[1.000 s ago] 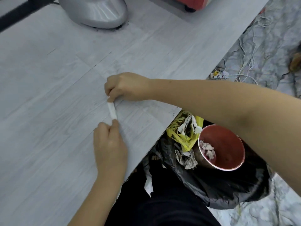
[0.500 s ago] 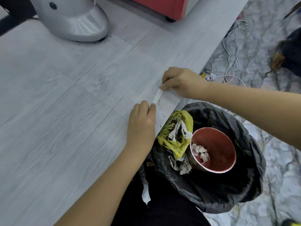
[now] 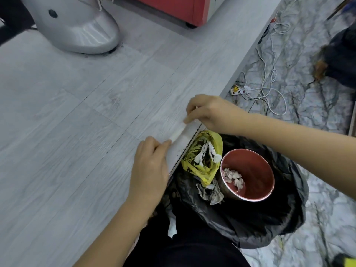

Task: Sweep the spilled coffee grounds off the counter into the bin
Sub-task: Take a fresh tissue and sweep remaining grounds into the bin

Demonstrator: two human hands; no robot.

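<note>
A white folded paper strip [image 3: 178,132] lies pressed on the grey wood-grain counter [image 3: 77,132], close to its right edge. My left hand [image 3: 150,166] pinches the strip's near end and my right hand [image 3: 210,112] pinches its far end. A thin scatter of dark coffee grounds [image 3: 181,150] lies between the strip and the counter edge. Directly below that edge stands the bin with a black liner [image 3: 269,218], holding a yellow bag [image 3: 206,153] smeared with grounds, crumpled paper and a red cup [image 3: 252,170].
A silver appliance base [image 3: 77,29] stands at the back left of the counter, a red box [image 3: 173,8] behind it. On the marble floor to the right lie a power strip [image 3: 239,90] with white cables [image 3: 269,74] and a dark bag [image 3: 341,58].
Both hands slid the paper strip across the counter to the right, from its middle to just beside the edge above the bin.
</note>
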